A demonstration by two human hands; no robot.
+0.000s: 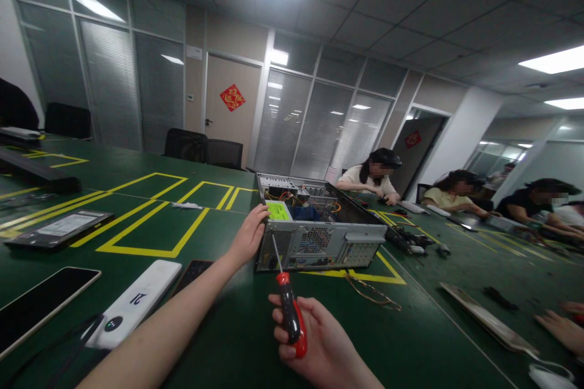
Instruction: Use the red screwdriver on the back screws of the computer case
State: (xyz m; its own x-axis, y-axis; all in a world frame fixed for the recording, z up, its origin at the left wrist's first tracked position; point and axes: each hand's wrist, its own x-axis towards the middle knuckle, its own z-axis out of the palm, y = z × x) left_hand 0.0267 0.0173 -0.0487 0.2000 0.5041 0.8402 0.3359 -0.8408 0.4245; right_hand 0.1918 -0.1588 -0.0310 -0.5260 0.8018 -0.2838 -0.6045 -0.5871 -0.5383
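An opened desktop computer case point(337, 243) lies on its side on the green table, its back panel facing me. Inside its near left corner sits a power supply point(277, 211) with a bright yellow-green label; wires show behind it. My left hand point(250, 234) grips the case's left edge beside the power supply, its fingers bent over the top. In front of the case, my right hand point(314, 331) is closed around a red-and-black screwdriver point(288, 310). The shaft points up and away, its tip in front of the back panel; whether it touches a screw I cannot tell.
On the left lie a hard drive point(59, 230), a phone point(43, 304) and a white power bank point(134, 304) marked 21. Glasses point(374, 293) lie right of the case, near black cables point(408, 238). Several people work along the right side; one hand point(561, 322) shows there.
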